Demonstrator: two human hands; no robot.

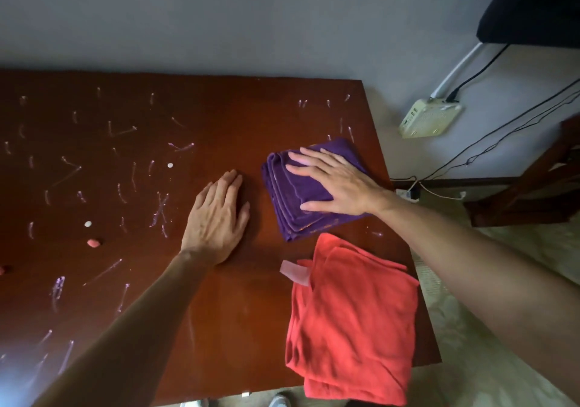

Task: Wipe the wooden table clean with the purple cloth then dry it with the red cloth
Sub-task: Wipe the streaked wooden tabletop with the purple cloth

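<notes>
The wooden table (251,117) is dark red-brown and covered with white chalk-like streaks, mostly on its left half. A folded purple cloth (295,199) lies near the right edge. My right hand (332,183) rests flat on top of it, fingers spread, pressing rather than gripping. My left hand (216,218) lies flat on the bare wood just left of the cloth, palm down, holding nothing. A folded red cloth (354,322) sits at the front right corner, partly hanging over the table's front edge.
Small white bits (170,165) and pink chalk pieces (94,243) lie on the left half. Right of the table, a white power box (430,117) with cables sits on the floor, next to a dark wooden frame (527,193).
</notes>
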